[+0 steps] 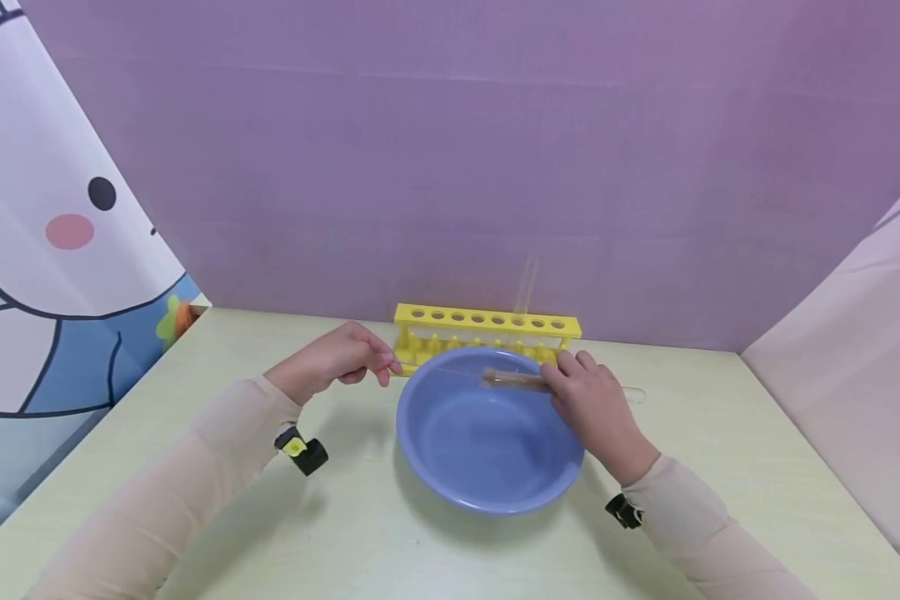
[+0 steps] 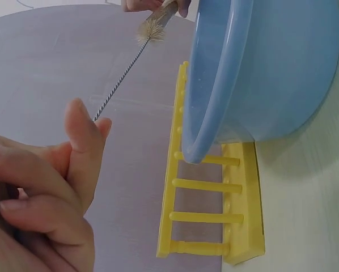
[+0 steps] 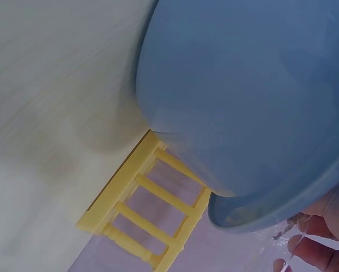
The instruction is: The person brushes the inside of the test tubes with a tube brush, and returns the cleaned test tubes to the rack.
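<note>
My left hand [image 1: 356,354] pinches the twisted wire handle of a test tube brush [image 2: 121,78] between thumb and finger. Its pale bristles [image 1: 516,380] lie mostly inside a clear test tube, with a tuft at the tube's mouth. My right hand [image 1: 594,407] grips that tube, whose rounded end [image 1: 636,395] sticks out to the right of the fingers. Tube and brush lie nearly level over the far part of a blue basin [image 1: 487,454]. In the right wrist view the basin's wall covers most of the work, and only some right fingers [image 3: 314,252] show.
Behind the basin stands a yellow test tube rack [image 1: 487,318] with a row of holes. Another clear test tube [image 1: 527,287] stands upright in it, right of the middle. Everything is on a pale wooden table [image 1: 285,533], with a purple backdrop [image 1: 450,167] behind.
</note>
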Action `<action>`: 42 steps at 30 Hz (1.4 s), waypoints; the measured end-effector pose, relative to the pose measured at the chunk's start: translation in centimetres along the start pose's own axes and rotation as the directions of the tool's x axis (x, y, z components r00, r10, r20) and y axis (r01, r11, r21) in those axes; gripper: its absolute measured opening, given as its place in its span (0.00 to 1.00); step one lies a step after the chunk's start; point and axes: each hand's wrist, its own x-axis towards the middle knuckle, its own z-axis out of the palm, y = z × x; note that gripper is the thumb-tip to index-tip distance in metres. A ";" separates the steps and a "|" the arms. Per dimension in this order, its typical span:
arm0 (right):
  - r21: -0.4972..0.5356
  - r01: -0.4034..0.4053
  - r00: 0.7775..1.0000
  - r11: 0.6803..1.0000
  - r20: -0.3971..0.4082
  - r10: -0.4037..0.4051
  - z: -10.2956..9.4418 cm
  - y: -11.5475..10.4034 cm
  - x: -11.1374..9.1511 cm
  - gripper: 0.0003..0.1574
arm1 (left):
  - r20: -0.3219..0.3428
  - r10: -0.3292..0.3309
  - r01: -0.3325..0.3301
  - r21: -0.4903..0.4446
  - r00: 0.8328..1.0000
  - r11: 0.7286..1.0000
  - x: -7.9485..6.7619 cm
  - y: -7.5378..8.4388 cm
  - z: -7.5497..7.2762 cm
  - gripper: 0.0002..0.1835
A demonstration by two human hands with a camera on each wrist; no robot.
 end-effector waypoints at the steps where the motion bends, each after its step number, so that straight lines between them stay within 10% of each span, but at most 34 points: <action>1: -0.001 -0.002 1.000 1.000 0.001 0.002 0.0 0.0 0.0 0.15 | -0.001 0.000 0.000 0.002 1.000 1.000 0.1 0.0 0.0 0.16; 42: 0.008 0.034 0.999 0.999 -0.019 -0.034 0.2 -1.7 1.0 0.15 | 0.043 0.070 -0.069 -0.020 0.997 0.997 1.9 1.1 3.3 0.12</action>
